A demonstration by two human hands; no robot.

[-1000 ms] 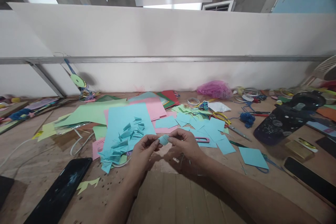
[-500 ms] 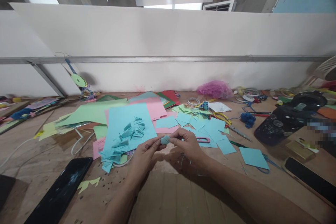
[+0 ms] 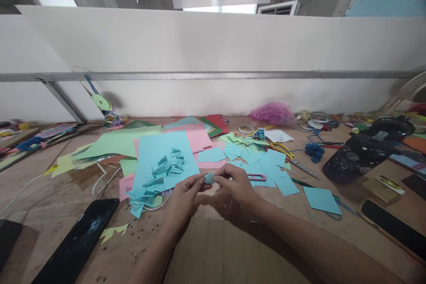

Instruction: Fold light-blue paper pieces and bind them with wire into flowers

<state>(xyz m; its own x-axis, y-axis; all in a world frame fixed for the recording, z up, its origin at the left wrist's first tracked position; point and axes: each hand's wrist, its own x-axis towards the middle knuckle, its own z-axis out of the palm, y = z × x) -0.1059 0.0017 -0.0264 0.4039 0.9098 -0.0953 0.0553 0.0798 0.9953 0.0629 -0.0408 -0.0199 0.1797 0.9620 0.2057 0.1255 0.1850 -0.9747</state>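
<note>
A small folded piece of blue paper (image 3: 209, 178) is pinched between my two hands above the table. My left hand (image 3: 189, 188) grips its left side, and my right hand (image 3: 235, 183) has its thumb and fingers on the right side. Several small folded blue pieces (image 3: 163, 173) lie on a large blue sheet (image 3: 146, 146) left of my hands. Flat blue paper squares (image 3: 273, 164) are scattered to the right, one apart (image 3: 321, 199). A pink cutter (image 3: 258, 177) lies beside my right hand.
Scissors (image 3: 302, 168) and a dark bottle (image 3: 346, 159) stand or lie at the right, with a phone (image 3: 392, 226) nearer me. Another black phone (image 3: 78, 239) lies at left. Green sheets (image 3: 113, 142) and a pink plastic bag (image 3: 273, 113) sit toward the white partition (image 3: 213, 44).
Both hands keep hold of the small folded paper, with only slight finger movement. The view has shifted very slightly.
</note>
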